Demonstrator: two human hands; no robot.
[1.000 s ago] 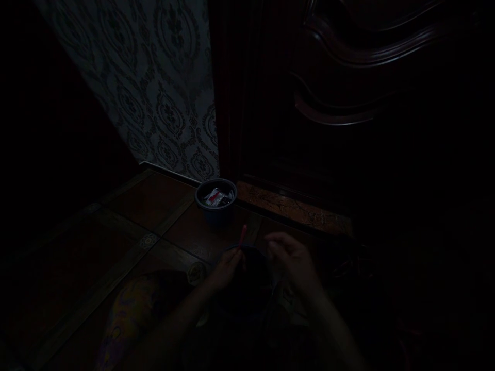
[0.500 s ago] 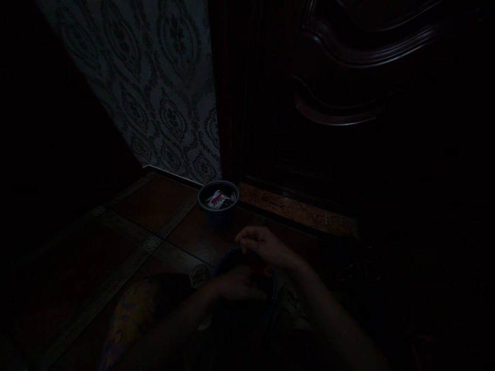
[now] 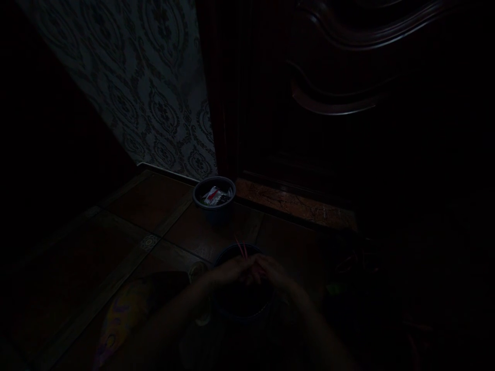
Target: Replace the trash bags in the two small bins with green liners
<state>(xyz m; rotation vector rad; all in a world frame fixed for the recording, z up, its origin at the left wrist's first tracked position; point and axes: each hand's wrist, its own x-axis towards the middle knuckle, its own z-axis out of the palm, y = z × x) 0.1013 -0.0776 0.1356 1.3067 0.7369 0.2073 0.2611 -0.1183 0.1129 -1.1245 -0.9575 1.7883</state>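
Note:
The scene is very dark. My left hand (image 3: 228, 271) and my right hand (image 3: 276, 272) meet over a dark round bowl (image 3: 242, 304) on the tiled floor. Their fingers are pressed together around thin pink sticks (image 3: 242, 249) that poke up and away from the hands. Which hand grips the sticks is hard to tell; both touch them. A second small dark bowl (image 3: 214, 195) stands farther away by the wall, with a white and red packet (image 3: 213, 196) inside.
A patterned curtain (image 3: 154, 93) hangs at the back left. A dark carved wooden door (image 3: 348, 103) fills the right, with a stone threshold (image 3: 297, 206) below. A yellow patterned cloth (image 3: 124, 319) lies at the lower left on the brown tiled floor (image 3: 154, 206).
The right hand has come back from the bowl's far rim and joined the left hand. The pink sticks stand up again above the hands. The camera has tilted slightly.

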